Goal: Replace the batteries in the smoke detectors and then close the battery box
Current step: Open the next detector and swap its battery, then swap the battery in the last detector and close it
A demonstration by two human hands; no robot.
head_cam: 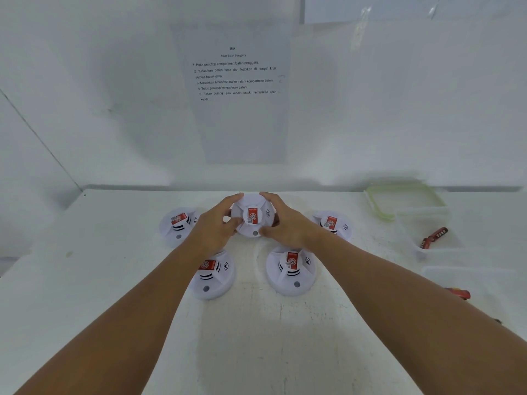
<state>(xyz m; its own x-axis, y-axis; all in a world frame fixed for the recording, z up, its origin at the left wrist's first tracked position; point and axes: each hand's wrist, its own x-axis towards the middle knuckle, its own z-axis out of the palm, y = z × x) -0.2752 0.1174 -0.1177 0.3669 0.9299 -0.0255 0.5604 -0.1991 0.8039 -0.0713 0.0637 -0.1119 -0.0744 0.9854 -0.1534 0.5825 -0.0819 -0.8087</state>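
Both hands hold one white smoke detector [252,215] with a red label, at the far middle of the table. My left hand [217,223] grips its left side and my right hand [281,222] grips its right side, fingers curled round the rim. Several more detectors lie face up around it: far left [178,225], near left [212,276], near right [291,270] and far right [332,225], partly hidden by my right wrist. A clear battery box [436,240] at the right holds red batteries [433,237].
A green-rimmed clear lid [405,201] leans behind the box. A second clear box [473,280] nearer me has red batteries [459,293] in it. A printed instruction sheet [236,89] hangs on the wall ahead. The white table [256,337] meets the wall behind the detectors.
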